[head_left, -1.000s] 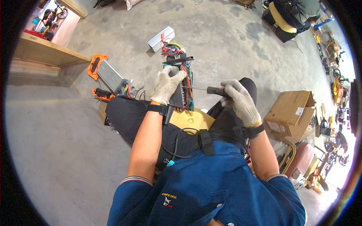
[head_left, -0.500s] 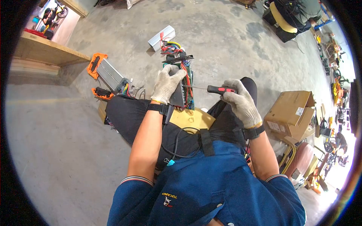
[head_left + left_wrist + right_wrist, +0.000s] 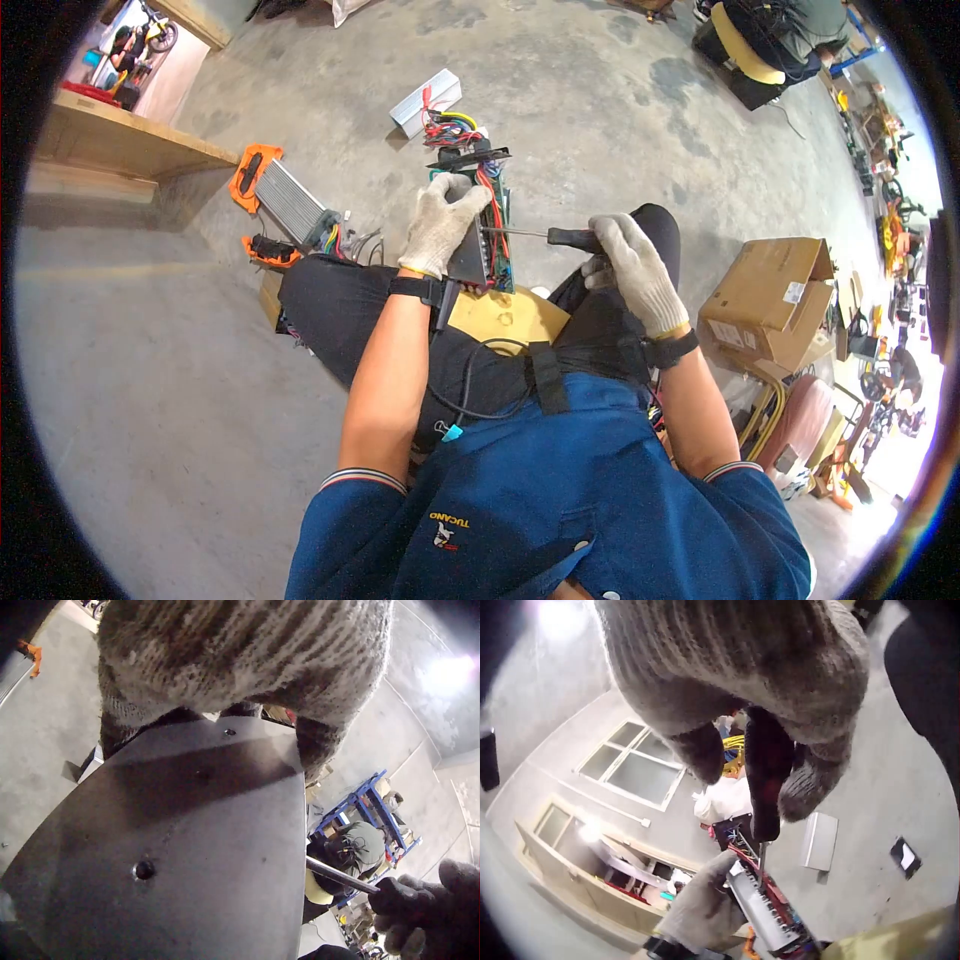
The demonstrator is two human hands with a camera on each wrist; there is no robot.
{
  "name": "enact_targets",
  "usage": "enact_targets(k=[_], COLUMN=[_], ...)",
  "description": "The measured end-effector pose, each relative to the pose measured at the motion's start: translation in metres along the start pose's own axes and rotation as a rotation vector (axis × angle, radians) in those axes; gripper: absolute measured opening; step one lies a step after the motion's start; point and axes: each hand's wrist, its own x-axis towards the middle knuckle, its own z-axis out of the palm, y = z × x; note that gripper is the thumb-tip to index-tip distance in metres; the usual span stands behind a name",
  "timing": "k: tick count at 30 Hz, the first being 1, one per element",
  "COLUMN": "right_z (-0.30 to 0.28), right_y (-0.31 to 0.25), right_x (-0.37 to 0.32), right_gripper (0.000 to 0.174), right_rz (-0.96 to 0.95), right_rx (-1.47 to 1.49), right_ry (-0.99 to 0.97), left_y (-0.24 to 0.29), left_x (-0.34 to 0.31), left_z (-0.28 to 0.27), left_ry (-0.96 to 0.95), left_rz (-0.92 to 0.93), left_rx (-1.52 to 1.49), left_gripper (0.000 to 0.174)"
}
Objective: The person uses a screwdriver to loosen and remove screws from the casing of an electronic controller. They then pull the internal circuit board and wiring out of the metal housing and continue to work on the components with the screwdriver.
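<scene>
My gloved left hand grips the upper part of an opened electronic controller, thumb at its wired side. Its smooth metal face, with a few screw holes, fills much of the left wrist view. Red and other coloured wires run along a green circuit board. My gloved right hand holds a screwdriver by its dark handle, fingers wrapped along it. The shaft points left, its tip at the row of parts along the metal bar; the tip's exact seat is hidden.
A yellowish board lies between the person's legs below the controller. On the floor stand a silver metal housing and, left, a finned controller with orange end pieces. A cardboard box sits at the right.
My right fingers have shifted round the screwdriver handle; its red part, visible half a second ago, is covered now. The left hand keeps its hold on the controller.
</scene>
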Motion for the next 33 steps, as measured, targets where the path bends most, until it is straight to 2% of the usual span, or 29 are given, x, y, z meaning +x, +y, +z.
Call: enact_targets(k=[2, 4, 8, 10, 14, 16, 20, 22, 26, 28, 29, 31, 33], right_z=[-0.003, -0.007, -0.006, 0.004, -0.003, -0.009, -0.001, 0.003, -0.005, -0.006, -0.005, 0.007, 0.002], right_y=[0.000, 0.014, 0.015, -0.007, 0.002, 0.013, 0.011, -0.006, 0.011, 0.015, 0.015, -0.004, -0.002], right_x=[0.001, 0.007, 0.006, -0.005, 0.000, 0.005, 0.004, -0.002, 0.004, 0.007, 0.006, -0.003, -0.001], right_gripper=[0.044, 0.041, 0.039, 0.041, 0.041, 0.036, 0.036, 0.039, 0.038, 0.033, 0.033, 0.037, 0.038], right_rz=[0.045, -0.133, -0.276, 0.046, 0.040, -0.264, -0.217, 0.061, -0.077, -0.254, -0.254, 0.000, 0.025], right_rx=[-0.049, -0.157, -0.259, -0.105, -0.089, -0.349, -0.234, -0.053, -0.149, -0.294, -0.294, -0.065, -0.084], right_ry=[-0.017, -0.032, -0.024, -0.031, -0.036, -0.016, -0.005, -0.003, -0.008, 0.008, 0.009, 0.026, 0.014], left_y=[0.002, 0.008, 0.005, 0.007, -0.003, 0.004, 0.002, 0.003, 0.005, 0.003, 0.003, 0.005, 0.007], left_x=[0.000, -0.005, -0.003, -0.005, 0.001, -0.003, -0.001, -0.002, -0.004, -0.002, -0.002, -0.003, -0.005], left_z=[0.000, -0.001, 0.000, 0.001, 0.002, 0.000, 0.001, 0.001, 0.000, 0.001, 0.001, 0.001, 0.001], left_ry=[-0.016, -0.010, 0.010, 0.026, 0.026, 0.038, 0.018, 0.012, 0.004, 0.014, 0.013, 0.014, 0.017], left_rz=[0.005, -0.002, 0.001, -0.015, -0.010, 0.012, 0.012, -0.008, -0.009, -0.006, -0.006, -0.018, -0.009], left_rx=[-0.019, -0.028, -0.004, 0.014, 0.009, 0.024, 0.012, -0.009, -0.011, -0.015, -0.015, -0.011, -0.006], left_gripper=[0.064, 0.065, 0.064, 0.064, 0.064, 0.063, 0.061, 0.060, 0.060, 0.060, 0.060, 0.060, 0.060])
